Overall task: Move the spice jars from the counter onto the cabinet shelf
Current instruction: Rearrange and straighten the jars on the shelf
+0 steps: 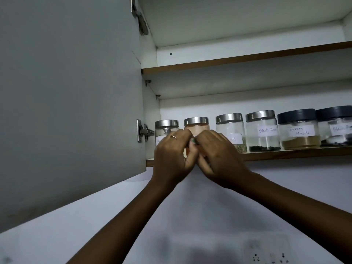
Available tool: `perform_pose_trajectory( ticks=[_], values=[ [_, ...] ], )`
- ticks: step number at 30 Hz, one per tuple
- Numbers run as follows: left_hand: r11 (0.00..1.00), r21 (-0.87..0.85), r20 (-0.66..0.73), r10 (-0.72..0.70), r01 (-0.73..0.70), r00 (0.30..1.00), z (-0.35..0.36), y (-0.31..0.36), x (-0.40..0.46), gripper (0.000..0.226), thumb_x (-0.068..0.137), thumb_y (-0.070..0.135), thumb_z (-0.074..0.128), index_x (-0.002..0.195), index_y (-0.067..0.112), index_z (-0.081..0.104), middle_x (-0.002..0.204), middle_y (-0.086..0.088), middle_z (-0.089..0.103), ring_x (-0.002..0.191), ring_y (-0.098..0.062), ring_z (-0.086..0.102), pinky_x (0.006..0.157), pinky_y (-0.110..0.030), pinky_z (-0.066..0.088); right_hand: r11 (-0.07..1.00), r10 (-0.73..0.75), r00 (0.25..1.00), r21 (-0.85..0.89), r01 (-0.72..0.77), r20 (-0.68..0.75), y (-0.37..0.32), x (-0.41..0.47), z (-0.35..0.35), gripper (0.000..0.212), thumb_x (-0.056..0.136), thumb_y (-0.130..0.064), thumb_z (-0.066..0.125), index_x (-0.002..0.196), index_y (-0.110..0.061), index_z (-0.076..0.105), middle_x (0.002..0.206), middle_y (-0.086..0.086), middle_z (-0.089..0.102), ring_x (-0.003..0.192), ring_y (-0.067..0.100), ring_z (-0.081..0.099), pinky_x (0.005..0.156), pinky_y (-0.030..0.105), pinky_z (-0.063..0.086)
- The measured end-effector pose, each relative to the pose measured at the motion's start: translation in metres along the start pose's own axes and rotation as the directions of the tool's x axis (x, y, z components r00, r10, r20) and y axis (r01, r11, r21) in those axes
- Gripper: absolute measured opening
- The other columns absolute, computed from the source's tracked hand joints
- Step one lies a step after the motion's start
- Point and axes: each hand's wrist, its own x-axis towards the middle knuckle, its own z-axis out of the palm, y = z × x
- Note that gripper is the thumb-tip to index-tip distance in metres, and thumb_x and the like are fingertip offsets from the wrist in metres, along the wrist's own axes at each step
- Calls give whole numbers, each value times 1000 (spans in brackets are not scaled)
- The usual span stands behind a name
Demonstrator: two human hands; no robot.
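Observation:
A glass jar of orange-red powder [196, 127] with a steel lid stands on the lower cabinet shelf [285, 153], second from the left. My left hand [173, 153] and my right hand [217, 155] both curl round its lower body from either side, hiding its label. To its left stands a steel-lidded jar [166, 126], partly behind my left hand. On the right follow a jar with green herbs [230, 128], the Black Pepper jar [262, 130], the dark-lidded Garam Masala jar [299, 128] and another dark-lidded jar [336, 126].
The grey cabinet door [70, 92] hangs open at the left, its hinge [144, 131] close to my left hand. An upper shelf [247, 60] sits above the jars. A wall socket plate [268, 252] is below on the white wall.

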Motion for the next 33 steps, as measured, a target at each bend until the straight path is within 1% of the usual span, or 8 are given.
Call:
perform_pose_trajectory(
  ticks=[2,6,11,15,17,20,23,33],
  values=[
    [997,52,-15,-61,61,998,2,-11,0,15,81,17,44,72,9,53,64,-5,54,60,-21,47,58,-21,24,998,-7,999,-54,10,54,-1,11,11,16,81,-10,55,94,-3,60,88,12,60,77,30,53,68,37,42],
    [974,140,16,-182,178,983,15,-30,12,16,83,18,47,81,8,58,78,-8,61,74,-26,56,62,-32,41,974,-12,982,-222,54,188,14,36,22,35,84,-14,49,116,-5,58,114,13,61,100,32,56,82,37,39],
    [931,284,186,-287,229,940,35,-52,40,32,86,18,47,115,9,58,115,-8,62,108,-26,55,98,-35,38,957,149,961,-278,-81,233,36,60,36,53,89,-14,42,141,-5,35,144,14,39,128,32,39,101,38,29],
    [893,434,294,-264,118,918,46,-62,52,40,91,20,42,127,7,52,132,-9,55,125,-22,47,115,-39,23,953,259,928,-224,-202,268,43,69,45,57,87,-14,44,142,-6,30,142,14,40,128,31,38,104,37,28],
    [868,489,328,-277,89,903,47,-65,52,38,92,21,41,124,7,55,126,-10,59,119,-23,53,113,-38,26,952,284,923,-188,-241,258,45,69,48,51,87,-14,44,137,-5,37,133,15,48,120,32,45,99,37,32],
    [869,490,337,-252,60,907,46,-68,48,31,92,19,41,115,7,59,111,-10,65,101,-25,60,94,-33,41,952,293,937,-151,-266,193,48,68,51,39,88,-14,43,125,-5,47,122,15,56,110,31,51,92,36,35],
    [894,442,318,-234,75,919,46,-73,46,30,93,17,43,115,7,60,110,-10,66,100,-25,59,79,-32,47,954,292,943,-112,-276,160,50,68,55,33,86,-11,45,118,-4,51,116,15,59,105,30,52,85,33,34],
    [921,351,391,-309,170,867,68,-87,40,40,85,7,46,125,6,54,122,-12,59,116,-26,51,88,-36,46,954,299,929,-53,-294,219,55,72,76,35,88,-14,43,121,-3,50,120,17,56,111,30,49,94,33,35]
  ],
)
